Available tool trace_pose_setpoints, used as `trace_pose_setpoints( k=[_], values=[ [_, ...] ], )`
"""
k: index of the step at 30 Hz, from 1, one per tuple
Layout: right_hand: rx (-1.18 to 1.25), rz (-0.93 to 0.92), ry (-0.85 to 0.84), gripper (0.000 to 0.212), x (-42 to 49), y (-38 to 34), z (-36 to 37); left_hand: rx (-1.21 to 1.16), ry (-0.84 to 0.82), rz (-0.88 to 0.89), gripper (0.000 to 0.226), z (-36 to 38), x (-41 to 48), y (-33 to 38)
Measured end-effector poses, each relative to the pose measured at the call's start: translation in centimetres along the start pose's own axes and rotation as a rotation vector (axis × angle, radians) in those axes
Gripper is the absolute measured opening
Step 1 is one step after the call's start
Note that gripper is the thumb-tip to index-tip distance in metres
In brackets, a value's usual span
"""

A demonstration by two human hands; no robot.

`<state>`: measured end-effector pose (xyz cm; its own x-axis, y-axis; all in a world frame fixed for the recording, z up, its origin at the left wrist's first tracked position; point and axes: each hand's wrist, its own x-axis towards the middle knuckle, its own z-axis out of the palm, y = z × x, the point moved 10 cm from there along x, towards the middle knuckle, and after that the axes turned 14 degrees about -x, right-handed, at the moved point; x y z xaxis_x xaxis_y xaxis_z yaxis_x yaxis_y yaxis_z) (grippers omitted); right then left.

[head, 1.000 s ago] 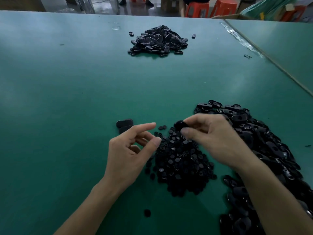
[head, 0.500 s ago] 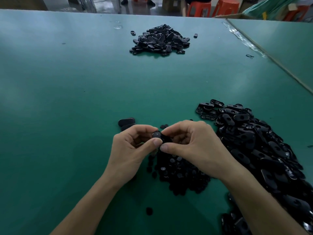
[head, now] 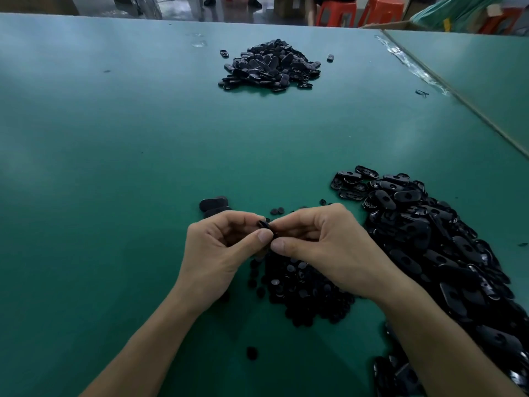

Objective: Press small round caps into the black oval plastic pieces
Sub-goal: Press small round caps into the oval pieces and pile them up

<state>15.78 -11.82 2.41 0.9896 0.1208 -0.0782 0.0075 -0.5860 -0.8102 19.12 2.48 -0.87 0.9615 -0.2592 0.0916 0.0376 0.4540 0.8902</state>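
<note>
Wide green table point(head: 143, 167), orange stools point(head: 337, 12) past its far edge, and near the middle of the near edge the left hand point(head: 220, 250) and right hand point(head: 323, 247) meet, thumbs and forefingers pinching one small glossy black piece point(head: 264, 224) over the heap of round caps point(head: 306, 287). Shiny black oval pieces point(head: 429, 239), each with a hole, spill out of view at the near right corner. Fingers hide most of the pinched piece, so cap or oval, hard to tell.
</note>
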Motion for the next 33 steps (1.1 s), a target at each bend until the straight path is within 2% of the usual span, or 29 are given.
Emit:
trace_pose_setpoints(
  k=[4, 8, 10, 13, 17, 21, 24, 26, 28, 31, 33],
  values=[
    [-0.022, -0.004, 0.037, 0.019, 0.1, 0.0, -0.3, -0.01, -0.006, 0.009, 0.018, 0.0, 0.0, 0.1],
    [0.038, 0.052, 0.195, 0.019, -0.1, 0.6, -2.4, -0.001, -0.003, 0.024, 0.019, -0.4, 0.0, 0.2],
    [-0.103, 0.069, 0.319, 0.016, -0.5, 1.1, -4.3, 0.021, 0.002, 0.03, 0.02, -0.6, 0.1, 0.2],
    [-0.448, 0.112, 0.463, 0.014, -1.4, 1.8, -6.9, -0.001, 0.0, 0.021, 0.021, -0.7, 0.1, 0.2],
    [-0.644, 0.228, 0.541, 0.015, -2.8, 3.9, -9.2, -0.038, 0.019, 0.004, 0.012, -0.7, 0.2, 0.1],
    [-0.718, 0.342, 0.497, 0.009, -3.4, 5.9, -9.9, -0.055, 0.031, -0.014, 0.003, -0.7, 0.2, -0.1],
    [-0.791, 0.413, 0.476, 0.018, -3.6, 6.4, -9.8, -0.089, 0.057, -0.032, 0.016, -0.9, 0.2, -0.2],
    [-0.809, 0.383, 0.494, 0.026, -3.6, 5.4, -9.5, -0.093, 0.063, -0.041, 0.017, -0.9, 0.2, -0.4],
    [-0.707, 0.277, 0.46, 0.024, -3.0, 3.8, -8.1, -0.088, 0.062, -0.045, 0.015, -0.9, 0.2, -0.5],
    [-0.351, 0.16, 0.265, 0.018, -1.6, 1.6, -4.3, -0.078, 0.071, -0.041, 0.012, -0.9, 0.2, -0.5],
    [-0.218, 0.131, 0.156, 0.021, -0.9, 0.7, -1.9, -0.067, 0.062, -0.036, 0.01, -0.8, 0.2, -0.5]
  ],
)
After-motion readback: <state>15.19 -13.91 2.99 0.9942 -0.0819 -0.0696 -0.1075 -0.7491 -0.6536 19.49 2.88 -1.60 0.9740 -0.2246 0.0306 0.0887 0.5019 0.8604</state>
